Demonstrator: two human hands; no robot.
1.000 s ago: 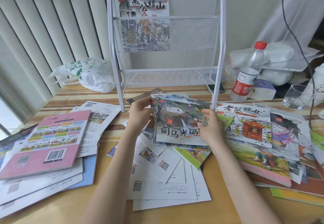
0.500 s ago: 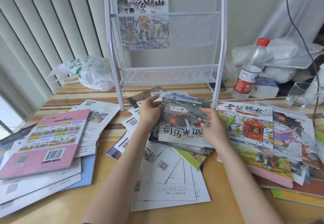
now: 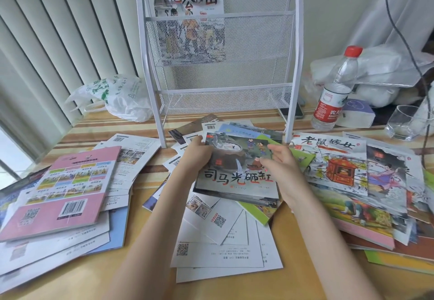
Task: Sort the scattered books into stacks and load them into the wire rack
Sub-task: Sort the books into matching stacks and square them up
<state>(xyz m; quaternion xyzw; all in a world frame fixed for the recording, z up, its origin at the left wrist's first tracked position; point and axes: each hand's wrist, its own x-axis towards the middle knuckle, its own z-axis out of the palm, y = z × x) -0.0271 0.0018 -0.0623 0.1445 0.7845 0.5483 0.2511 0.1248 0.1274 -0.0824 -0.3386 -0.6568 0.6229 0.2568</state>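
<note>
Both hands point(image 3: 197, 156) gripping book stack point(image 3: 234, 177)

The striped wooden counter point(image 3: 98, 127) carries scattered books point(image 3: 220, 236) across its middle, the wire rack point(image 3: 218, 48), plastic bag point(image 3: 122, 97), water bottle point(image 3: 333, 95) and glass point(image 3: 405, 122) along its far edge.

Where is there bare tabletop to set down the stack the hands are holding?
Bare table shows along the near edge, between the pink book pile and the white sheets, though the left forearm crosses it. A striped strip lies bare before the plastic bag. Right of the stack, books crowd everything.
</note>
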